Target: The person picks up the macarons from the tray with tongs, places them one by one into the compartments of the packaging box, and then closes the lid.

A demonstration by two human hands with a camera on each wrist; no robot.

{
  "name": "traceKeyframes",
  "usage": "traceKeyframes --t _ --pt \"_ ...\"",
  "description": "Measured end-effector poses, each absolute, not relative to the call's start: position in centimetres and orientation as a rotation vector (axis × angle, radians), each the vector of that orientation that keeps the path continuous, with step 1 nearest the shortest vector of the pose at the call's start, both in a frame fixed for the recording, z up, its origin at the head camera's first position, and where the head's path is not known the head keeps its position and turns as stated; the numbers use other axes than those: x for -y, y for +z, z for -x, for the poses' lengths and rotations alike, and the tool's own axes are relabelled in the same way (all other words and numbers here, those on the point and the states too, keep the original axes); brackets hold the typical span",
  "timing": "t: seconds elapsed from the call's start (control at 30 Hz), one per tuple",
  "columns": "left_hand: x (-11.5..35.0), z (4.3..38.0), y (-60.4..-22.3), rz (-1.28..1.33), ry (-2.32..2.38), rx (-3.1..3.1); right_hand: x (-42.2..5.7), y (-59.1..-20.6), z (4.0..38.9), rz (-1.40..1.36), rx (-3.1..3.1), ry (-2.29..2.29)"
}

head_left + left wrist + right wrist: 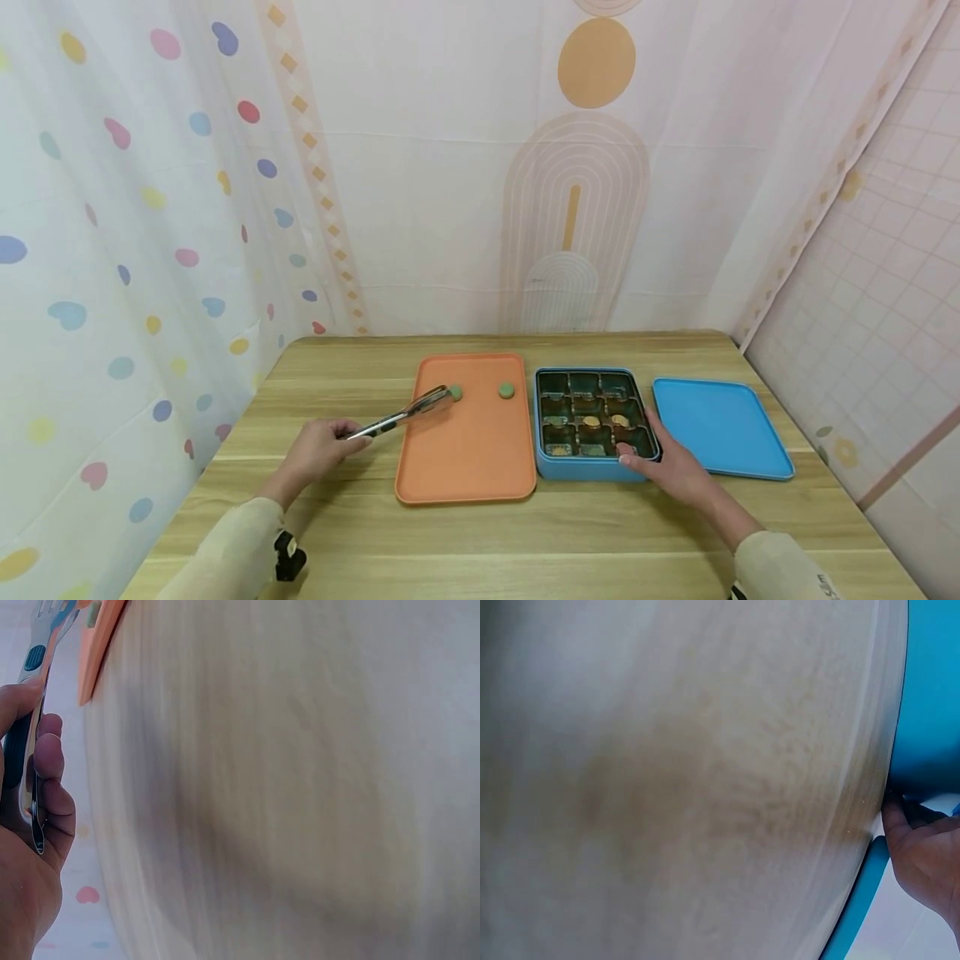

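Note:
My left hand (318,454) grips a pair of metal tongs (397,419) with dark grip pads. The tips of the tongs reach over the orange tray (468,467) to a small green disc (456,392); whether they pinch it is hard to tell. A second green disc (506,390) lies to its right on the tray. At the front right corner of a blue box (588,469), my right hand (675,471) holds on, thumb at the rim and fingers along the side. Dark compartments divide the box, and several small round pieces sit in the nearer ones.
A flat blue lid (723,429) lies on the wooden table (420,542), to the right of the box. Patterned curtains (435,208) hang behind and to the left of the table. The orange tray stands close beside the box.

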State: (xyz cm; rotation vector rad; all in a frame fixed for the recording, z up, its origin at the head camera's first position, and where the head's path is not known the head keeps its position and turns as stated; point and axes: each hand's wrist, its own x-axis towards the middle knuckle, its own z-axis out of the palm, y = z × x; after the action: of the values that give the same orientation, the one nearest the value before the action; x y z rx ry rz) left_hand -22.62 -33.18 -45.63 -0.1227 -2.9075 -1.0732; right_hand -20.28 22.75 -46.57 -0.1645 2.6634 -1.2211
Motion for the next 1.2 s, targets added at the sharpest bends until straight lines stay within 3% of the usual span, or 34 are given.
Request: traceKeyframes --t 1.2 --pt "25.4 26.5 -43.4 0.266 -1.217 2.896 -22.7 -46.6 20.4 0.171 -2.666 -1.233"
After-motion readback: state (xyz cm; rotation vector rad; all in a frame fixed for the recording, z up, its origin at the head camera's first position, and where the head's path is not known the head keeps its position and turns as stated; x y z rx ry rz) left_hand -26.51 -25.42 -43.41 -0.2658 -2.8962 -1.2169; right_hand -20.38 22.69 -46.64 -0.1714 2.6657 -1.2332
